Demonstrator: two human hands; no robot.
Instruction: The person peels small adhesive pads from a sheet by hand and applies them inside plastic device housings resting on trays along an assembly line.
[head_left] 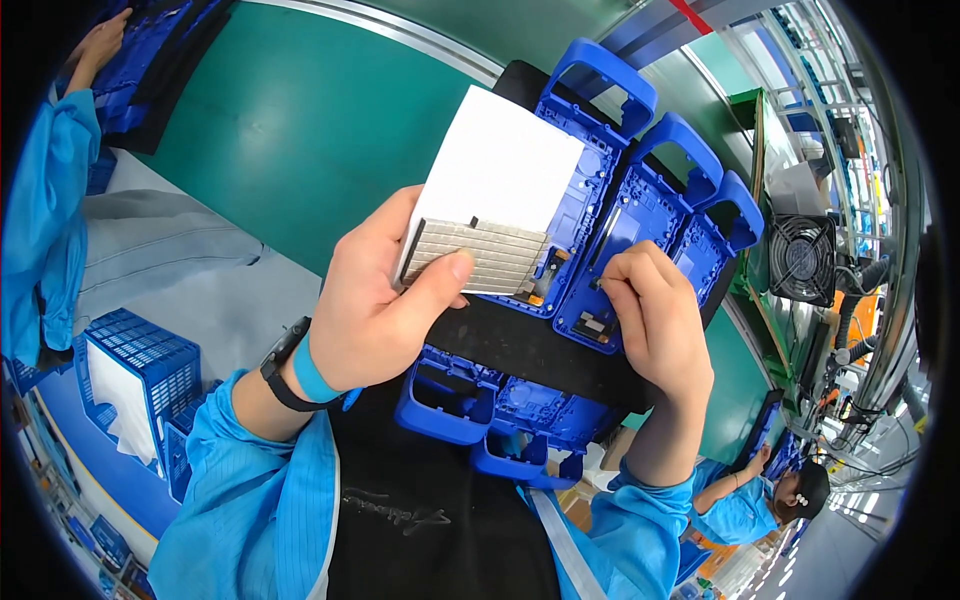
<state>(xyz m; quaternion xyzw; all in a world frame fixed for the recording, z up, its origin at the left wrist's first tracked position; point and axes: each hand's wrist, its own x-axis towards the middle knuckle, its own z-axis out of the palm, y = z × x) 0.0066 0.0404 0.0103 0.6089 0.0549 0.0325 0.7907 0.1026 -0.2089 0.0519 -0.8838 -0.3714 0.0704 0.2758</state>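
My left hand grips a white backing sheet that carries rows of grey adhesive foam strips; the thumb presses on the strips. Behind the sheet lies a blue plastic housing with a loop handle, partly hidden. Over the middle blue housing, my right hand pinches thumb and fingers together near its inner edge. Whatever sits between those fingertips is too small to make out. A third blue housing lies to the right.
The housings rest on a black mat over a green table. More blue housings lie close to my body. A blue crate stands at left, a black fan at right. Co-workers sit on both sides.
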